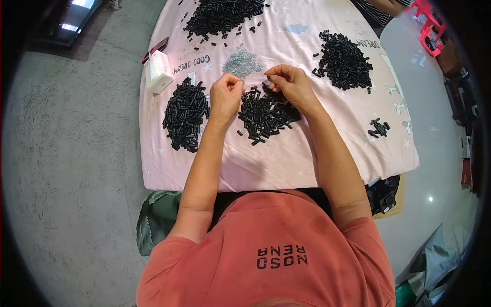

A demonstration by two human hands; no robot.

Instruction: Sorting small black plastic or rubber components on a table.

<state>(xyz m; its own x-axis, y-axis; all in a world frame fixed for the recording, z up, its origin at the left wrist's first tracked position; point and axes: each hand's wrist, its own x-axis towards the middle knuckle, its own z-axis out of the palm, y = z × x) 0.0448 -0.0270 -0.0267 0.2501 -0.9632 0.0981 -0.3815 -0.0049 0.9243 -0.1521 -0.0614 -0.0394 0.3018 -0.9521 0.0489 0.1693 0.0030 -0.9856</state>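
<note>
Two hands of mine are up over the middle of the frame, close together but not touching. My left hand (225, 91) is curled into a loose fist, fingertips pinched together; whatever is between them is too small to make out. My right hand (290, 84) is pinched on a small black piece (268, 80) at its fingertips, just above the centre pile of black pieces (265, 115) — short dark tubes heaped directly below both hands.

Just above my hands, at upper centre, lies a little heap of silvery metal bits (242, 62), near my left knuckles. Left of centre sits another pile of black pieces (185, 114), beside my left forearm. A third pile (344, 64) is at the upper right of the cloth, and a fourth, larger one (223, 15) runs to the top edge. A few loose black pieces (379, 128) lie on their own at the right, well apart from the rest.

All of it rests on a pale pink cloth (286, 158) spread over the table. A small white box (159, 71) stands at the cloth's upper left edge, with a dark flat thing (154, 49) just above it. At the top right corner — red plastic objects (428, 25) on the grey floor.
</note>
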